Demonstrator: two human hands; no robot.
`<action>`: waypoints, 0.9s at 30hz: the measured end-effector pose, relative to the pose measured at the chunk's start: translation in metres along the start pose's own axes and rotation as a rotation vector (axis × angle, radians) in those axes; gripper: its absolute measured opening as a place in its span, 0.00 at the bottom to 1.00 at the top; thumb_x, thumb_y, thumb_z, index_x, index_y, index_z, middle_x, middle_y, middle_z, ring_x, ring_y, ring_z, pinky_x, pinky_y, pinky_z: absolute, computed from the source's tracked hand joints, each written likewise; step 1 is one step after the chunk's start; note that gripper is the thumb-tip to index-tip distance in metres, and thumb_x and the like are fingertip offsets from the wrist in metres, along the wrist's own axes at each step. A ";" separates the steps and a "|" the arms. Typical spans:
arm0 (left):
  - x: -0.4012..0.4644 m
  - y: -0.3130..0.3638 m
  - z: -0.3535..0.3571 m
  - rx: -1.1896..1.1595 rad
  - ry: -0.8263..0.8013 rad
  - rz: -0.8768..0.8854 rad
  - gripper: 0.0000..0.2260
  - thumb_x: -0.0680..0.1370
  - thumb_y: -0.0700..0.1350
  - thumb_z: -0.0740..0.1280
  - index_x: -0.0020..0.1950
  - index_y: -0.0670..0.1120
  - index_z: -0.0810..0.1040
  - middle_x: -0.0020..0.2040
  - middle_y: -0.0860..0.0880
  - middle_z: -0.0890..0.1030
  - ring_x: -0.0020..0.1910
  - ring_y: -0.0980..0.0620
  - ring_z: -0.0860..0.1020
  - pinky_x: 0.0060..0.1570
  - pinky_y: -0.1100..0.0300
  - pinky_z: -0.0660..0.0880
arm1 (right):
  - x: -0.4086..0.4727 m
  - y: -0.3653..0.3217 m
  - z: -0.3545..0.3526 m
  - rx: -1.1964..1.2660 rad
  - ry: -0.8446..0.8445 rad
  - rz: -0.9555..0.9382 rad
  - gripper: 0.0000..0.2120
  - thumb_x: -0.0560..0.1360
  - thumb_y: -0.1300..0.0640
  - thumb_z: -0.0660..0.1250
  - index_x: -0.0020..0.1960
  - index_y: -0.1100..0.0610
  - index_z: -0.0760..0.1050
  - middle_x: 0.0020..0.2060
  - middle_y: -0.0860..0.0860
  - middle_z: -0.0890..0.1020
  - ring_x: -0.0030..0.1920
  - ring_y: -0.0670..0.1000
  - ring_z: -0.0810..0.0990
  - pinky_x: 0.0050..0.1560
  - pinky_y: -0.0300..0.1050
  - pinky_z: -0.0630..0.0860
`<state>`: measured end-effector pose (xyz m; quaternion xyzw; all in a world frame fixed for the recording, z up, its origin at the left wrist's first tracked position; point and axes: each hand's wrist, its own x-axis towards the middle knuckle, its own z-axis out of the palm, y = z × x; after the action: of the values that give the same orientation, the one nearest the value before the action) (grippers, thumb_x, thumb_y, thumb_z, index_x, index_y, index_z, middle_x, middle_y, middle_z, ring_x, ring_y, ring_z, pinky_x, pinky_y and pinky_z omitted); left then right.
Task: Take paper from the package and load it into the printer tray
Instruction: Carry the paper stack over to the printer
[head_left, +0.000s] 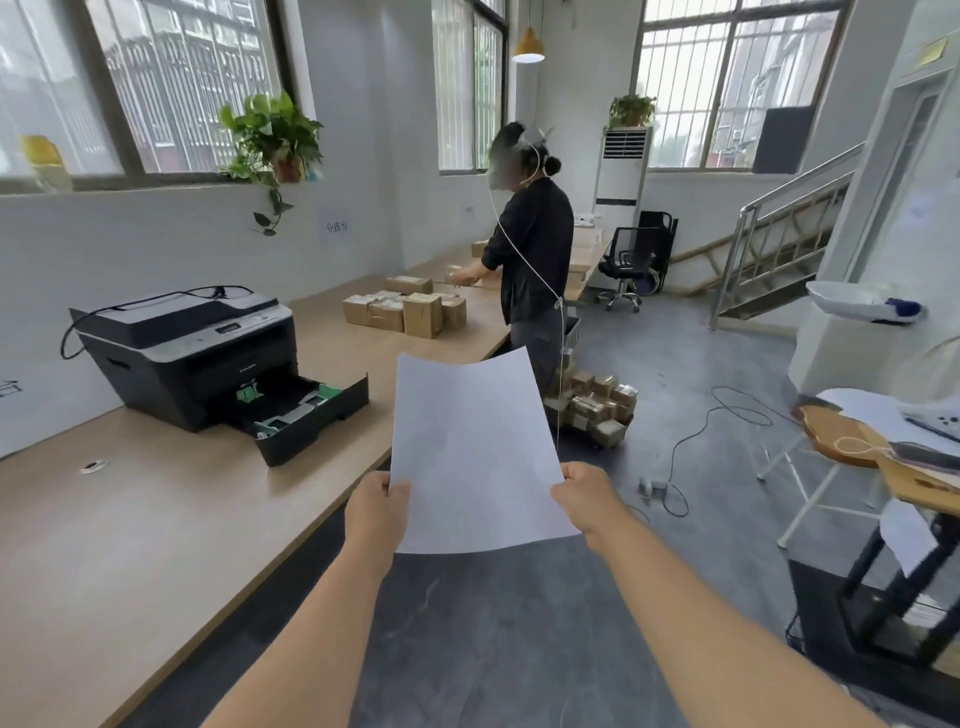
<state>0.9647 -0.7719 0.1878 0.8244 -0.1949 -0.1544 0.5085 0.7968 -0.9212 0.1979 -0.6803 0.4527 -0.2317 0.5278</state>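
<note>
a long wooden desk (130, 519) runs along the white wall under the windows. the printer (192, 353) sits near its back edge, with the tray (311, 415) pulled out toward the front edge. small boxes (410, 309) crowd the far end, where another person (530, 260) stands. over the grey floor (519, 649), the left hand (379, 512) pinches the paper's (475, 452) left edge, and the right hand (584, 496) pinches its right edge.

White walls (156, 249), barred windows (727, 83), grey floor (727, 364), a long wooden table (104, 545), steel-railed stairs (779, 244).
</note>
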 end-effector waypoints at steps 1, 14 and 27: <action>0.014 0.002 0.002 -0.006 0.006 -0.011 0.05 0.78 0.42 0.58 0.46 0.43 0.73 0.39 0.47 0.76 0.35 0.50 0.72 0.31 0.59 0.67 | 0.016 -0.005 0.005 -0.006 -0.014 0.003 0.12 0.72 0.69 0.57 0.43 0.57 0.77 0.40 0.55 0.80 0.38 0.54 0.76 0.32 0.39 0.69; 0.189 0.027 0.027 -0.048 0.086 -0.051 0.03 0.78 0.43 0.59 0.48 0.46 0.72 0.40 0.49 0.76 0.42 0.46 0.75 0.35 0.58 0.70 | 0.196 -0.061 0.057 0.018 -0.119 -0.002 0.14 0.71 0.68 0.56 0.51 0.66 0.77 0.46 0.61 0.83 0.42 0.55 0.77 0.40 0.45 0.72; 0.338 0.044 0.071 -0.046 0.293 -0.183 0.06 0.78 0.42 0.58 0.48 0.41 0.73 0.42 0.44 0.77 0.40 0.45 0.74 0.37 0.55 0.69 | 0.385 -0.113 0.100 -0.116 -0.372 -0.121 0.12 0.74 0.67 0.56 0.41 0.57 0.76 0.36 0.49 0.79 0.35 0.48 0.76 0.28 0.35 0.70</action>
<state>1.2213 -1.0071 0.1776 0.8403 -0.0395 -0.0827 0.5343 1.1040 -1.1975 0.2068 -0.7666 0.3183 -0.1068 0.5473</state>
